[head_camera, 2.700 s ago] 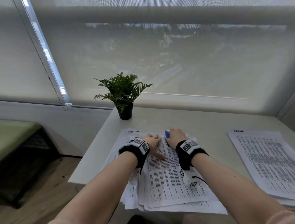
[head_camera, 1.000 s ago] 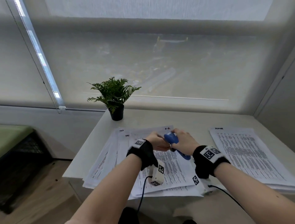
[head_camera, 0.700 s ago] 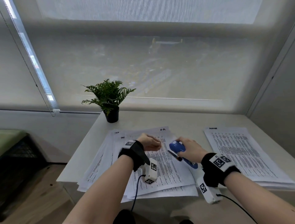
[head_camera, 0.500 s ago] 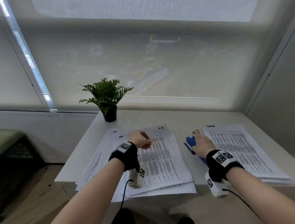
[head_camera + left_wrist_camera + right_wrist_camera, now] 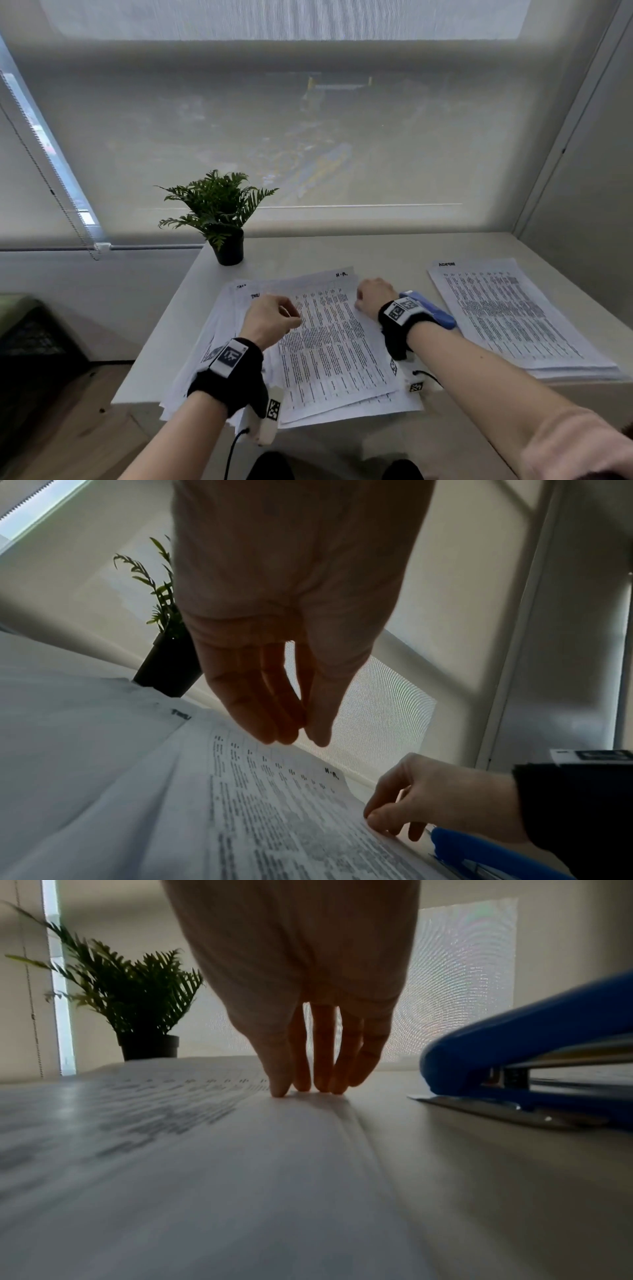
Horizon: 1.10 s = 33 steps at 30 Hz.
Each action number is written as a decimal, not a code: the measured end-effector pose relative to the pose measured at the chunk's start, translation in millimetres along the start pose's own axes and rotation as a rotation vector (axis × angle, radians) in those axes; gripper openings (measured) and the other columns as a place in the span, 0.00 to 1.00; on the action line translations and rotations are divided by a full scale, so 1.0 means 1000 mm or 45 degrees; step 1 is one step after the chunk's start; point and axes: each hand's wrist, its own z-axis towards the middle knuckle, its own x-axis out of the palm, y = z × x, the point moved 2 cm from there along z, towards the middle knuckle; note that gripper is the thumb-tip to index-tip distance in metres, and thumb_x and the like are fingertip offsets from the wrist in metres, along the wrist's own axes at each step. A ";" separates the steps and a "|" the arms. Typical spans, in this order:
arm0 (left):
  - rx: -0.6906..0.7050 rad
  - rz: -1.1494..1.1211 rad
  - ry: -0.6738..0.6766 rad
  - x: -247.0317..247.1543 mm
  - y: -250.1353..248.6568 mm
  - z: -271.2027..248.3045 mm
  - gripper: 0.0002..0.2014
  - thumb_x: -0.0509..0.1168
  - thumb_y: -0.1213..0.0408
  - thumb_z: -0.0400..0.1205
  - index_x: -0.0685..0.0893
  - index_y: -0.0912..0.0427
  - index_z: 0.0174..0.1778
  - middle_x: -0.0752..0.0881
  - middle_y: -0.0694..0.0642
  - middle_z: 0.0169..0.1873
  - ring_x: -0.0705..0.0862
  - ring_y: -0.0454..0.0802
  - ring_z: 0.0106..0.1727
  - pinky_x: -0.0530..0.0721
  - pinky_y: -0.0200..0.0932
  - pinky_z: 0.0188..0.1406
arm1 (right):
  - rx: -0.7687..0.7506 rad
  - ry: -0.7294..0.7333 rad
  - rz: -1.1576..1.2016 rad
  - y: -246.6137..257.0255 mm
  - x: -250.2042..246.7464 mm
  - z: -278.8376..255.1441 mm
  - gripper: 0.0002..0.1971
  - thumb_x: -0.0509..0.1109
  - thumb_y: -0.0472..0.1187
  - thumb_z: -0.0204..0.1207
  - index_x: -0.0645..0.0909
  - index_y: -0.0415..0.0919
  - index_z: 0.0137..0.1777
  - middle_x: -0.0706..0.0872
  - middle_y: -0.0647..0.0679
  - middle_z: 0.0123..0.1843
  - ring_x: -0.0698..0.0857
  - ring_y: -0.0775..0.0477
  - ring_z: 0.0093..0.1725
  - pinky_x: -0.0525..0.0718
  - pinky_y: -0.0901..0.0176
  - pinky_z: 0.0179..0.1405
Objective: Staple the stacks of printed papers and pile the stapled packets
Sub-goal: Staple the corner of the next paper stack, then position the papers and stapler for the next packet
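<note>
A printed packet [image 5: 329, 346] marked with handwritten letters lies on top of a fanned-out spread of papers [image 5: 219, 329] on the white table [image 5: 376, 257]. My left hand [image 5: 274, 320] hovers just over the packet's upper left part. Its fingers [image 5: 274, 723] hang loosely and hold nothing. My right hand [image 5: 371, 296] is at the packet's right edge, and its fingertips [image 5: 281, 1091] rest on the top sheet. The blue stapler [image 5: 431, 310] lies closed on the table right of that hand, and nobody holds it. A squared pile of printed papers [image 5: 507, 318] lies at the right.
A small potted fern [image 5: 222, 219] stands at the table's far left corner. A roller blind covers the window behind it. The table's left edge [image 5: 164, 342] drops to a wooden floor. A wall closes off the right side.
My right hand carried the stapler off the left packet, set it down between the two piles and came back to the packet's right edge. My left hand stayed over the packet.
</note>
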 end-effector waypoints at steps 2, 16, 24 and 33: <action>0.010 0.022 -0.003 -0.002 0.003 -0.002 0.07 0.75 0.66 0.73 0.85 0.55 0.31 0.88 0.52 0.30 0.83 0.43 0.28 0.81 0.36 0.31 | 0.046 -0.003 0.052 0.001 0.000 0.005 0.12 0.64 0.38 0.80 0.82 0.37 0.60 0.82 0.37 0.63 0.82 0.38 0.62 0.80 0.52 0.62; 0.055 0.006 0.052 -0.010 0.007 -0.016 0.05 0.74 0.66 0.74 0.85 0.56 0.34 0.86 0.51 0.29 0.82 0.42 0.27 0.79 0.33 0.28 | 0.000 0.145 -0.085 0.006 0.000 0.013 0.19 0.54 0.28 0.82 0.71 0.30 0.71 0.74 0.33 0.72 0.76 0.34 0.71 0.76 0.47 0.67; 0.080 -0.001 -0.109 -0.011 -0.004 -0.015 0.06 0.72 0.66 0.76 0.84 0.53 0.34 0.86 0.50 0.30 0.83 0.46 0.31 0.86 0.43 0.39 | 0.254 -0.216 1.547 -0.031 -0.040 -0.010 0.08 0.61 0.32 0.81 0.75 0.34 0.40 0.82 0.41 0.32 0.81 0.49 0.25 0.77 0.62 0.24; 0.705 0.065 0.061 0.097 -0.120 -0.067 0.02 0.71 0.62 0.77 0.87 0.53 0.38 0.77 0.45 0.32 0.77 0.40 0.31 0.71 0.30 0.31 | 0.101 -0.182 2.051 -0.120 -0.048 -0.156 0.11 0.61 0.26 0.80 0.76 0.36 0.37 0.84 0.46 0.23 0.81 0.53 0.20 0.80 0.66 0.20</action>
